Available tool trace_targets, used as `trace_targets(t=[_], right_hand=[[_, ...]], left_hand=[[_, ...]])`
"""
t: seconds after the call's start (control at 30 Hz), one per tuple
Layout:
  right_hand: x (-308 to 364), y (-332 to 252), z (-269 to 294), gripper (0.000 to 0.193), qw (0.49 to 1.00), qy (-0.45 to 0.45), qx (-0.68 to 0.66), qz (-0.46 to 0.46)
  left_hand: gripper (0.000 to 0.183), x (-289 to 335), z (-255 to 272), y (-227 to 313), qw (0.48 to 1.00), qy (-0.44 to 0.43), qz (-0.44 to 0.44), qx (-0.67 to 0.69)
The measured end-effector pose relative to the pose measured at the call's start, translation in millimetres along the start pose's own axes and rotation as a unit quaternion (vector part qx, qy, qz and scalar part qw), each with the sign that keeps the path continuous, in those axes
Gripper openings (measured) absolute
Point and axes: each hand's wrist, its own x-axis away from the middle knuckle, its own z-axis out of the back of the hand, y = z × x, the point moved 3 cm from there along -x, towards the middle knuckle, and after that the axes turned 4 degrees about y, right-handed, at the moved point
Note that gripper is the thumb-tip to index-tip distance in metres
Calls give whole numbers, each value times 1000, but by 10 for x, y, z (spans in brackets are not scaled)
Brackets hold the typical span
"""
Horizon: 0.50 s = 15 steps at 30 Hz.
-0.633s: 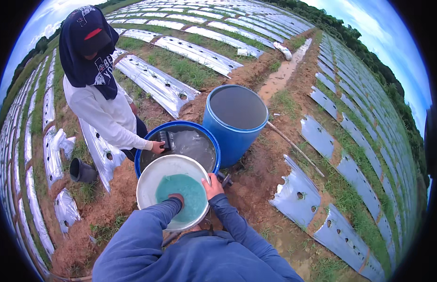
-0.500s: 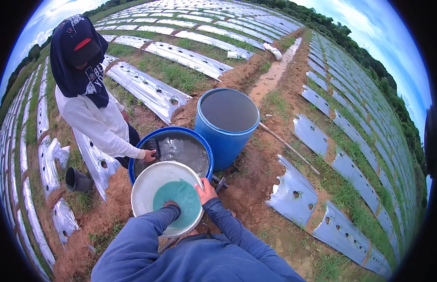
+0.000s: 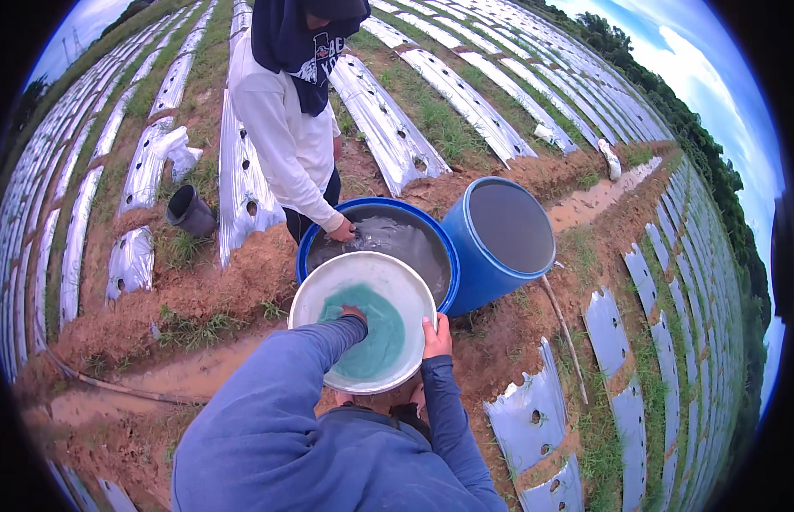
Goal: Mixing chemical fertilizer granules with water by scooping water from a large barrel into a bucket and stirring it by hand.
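Observation:
A white bucket (image 3: pixel 410 282) with blue-green liquid (image 3: pixel 376 341) in its bottom sits tilted in front of me. My left hand (image 3: pixel 353 314) reaches inside it, fingers dipped at the liquid's edge. My right hand (image 3: pixel 436 336) grips the bucket's rim on the right side. Just beyond the bucket stands a blue barrel (image 3: pixel 376 235) full of murky water. Another person in a white top and dark head cover (image 3: pixel 290 128) stands behind it with one hand (image 3: pixel 341 230) in that water.
A second blue barrel (image 3: pixel 504 239) stands to the right, with a long stick (image 3: pixel 561 328) lying beside it. A small black pot (image 3: pixel 189 209) sits at the left. Rows of silver plastic mulch (image 3: pixel 388 128) and muddy furrows surround us.
The view has swung so the barrels and the other person sit more to the centre. My left hand stays in the bucket and my right hand stays on its rim.

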Motion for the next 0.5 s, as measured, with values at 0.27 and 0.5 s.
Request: trace_targets(t=[0.27, 0.5], right_hand=[[86, 157, -244, 30, 999, -39, 1, -13], [-12, 191, -338, 30, 997, -67, -29, -25]], left_hand=[[53, -105, -746, 560, 964, -251, 39, 75], [58, 107, -112, 549, 922, -104, -254, 272]])
